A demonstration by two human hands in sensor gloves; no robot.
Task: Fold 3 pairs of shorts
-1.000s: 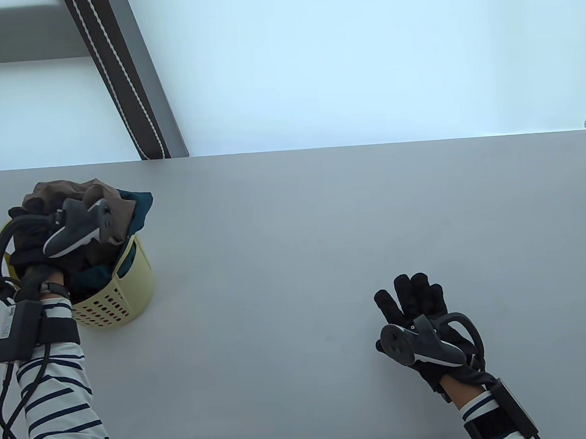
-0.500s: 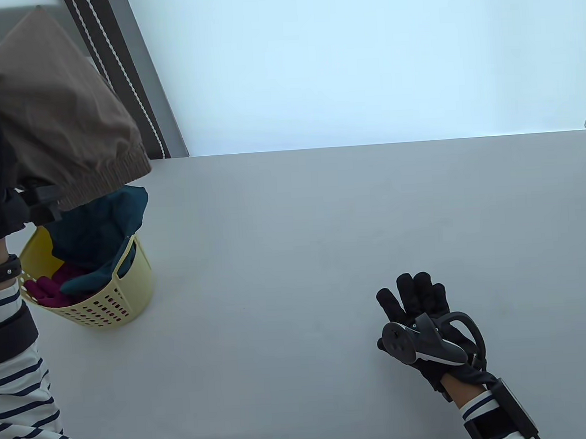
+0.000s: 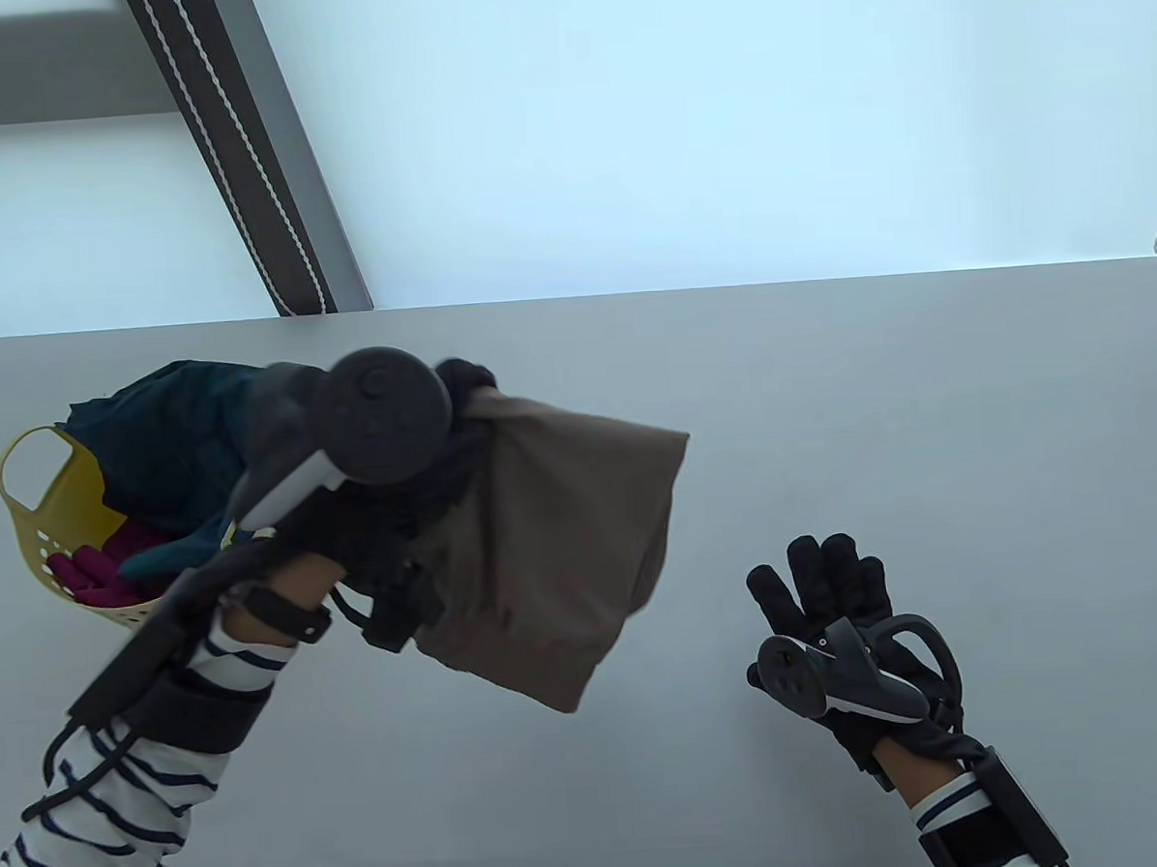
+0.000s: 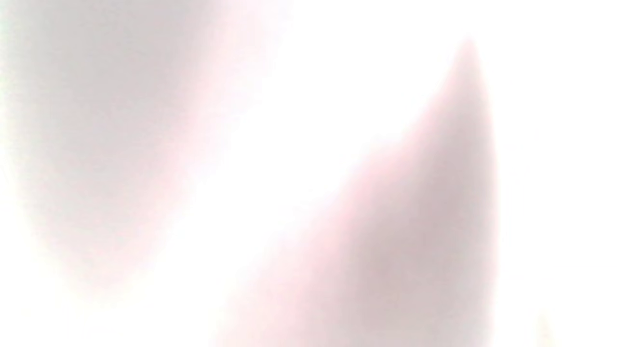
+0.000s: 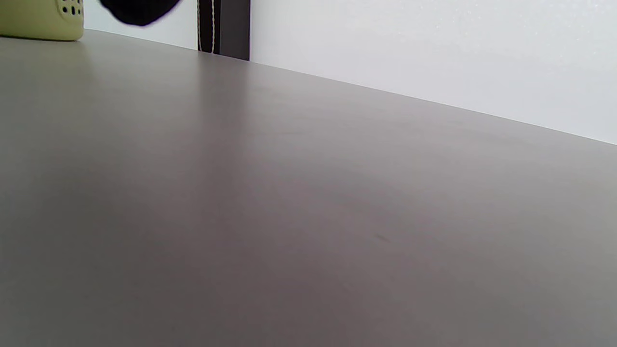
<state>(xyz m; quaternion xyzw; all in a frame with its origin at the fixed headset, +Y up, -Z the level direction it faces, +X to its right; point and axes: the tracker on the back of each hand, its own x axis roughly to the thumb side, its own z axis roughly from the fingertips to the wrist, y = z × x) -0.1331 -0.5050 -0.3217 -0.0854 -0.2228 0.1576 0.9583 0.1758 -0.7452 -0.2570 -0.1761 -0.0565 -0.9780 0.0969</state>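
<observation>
A corner of the brown shorts (image 3: 546,551) is gripped by the left hand (image 3: 460,391) at centre left of the table view, the dark gloved fingers curled round bunched fabric just right of the round tracker (image 3: 380,426) strapped to the hand. The forearm in a striped sleeve (image 3: 114,816) is raised from the lower left corner. The shorts are seen hanging below the grip as a loose, creased sheet, held above the grey table (image 3: 828,391); its lower edge slants towards the middle of the frame. The left wrist view is washed out and nothing can be read there. At lower right, the right hand (image 3: 830,614) is laid on the table with fingers straight and slightly spread, holding nothing. At the left edge, teal shorts (image 3: 172,435) and magenta shorts (image 3: 87,575) are kept in the yellow basket (image 3: 30,511)
</observation>
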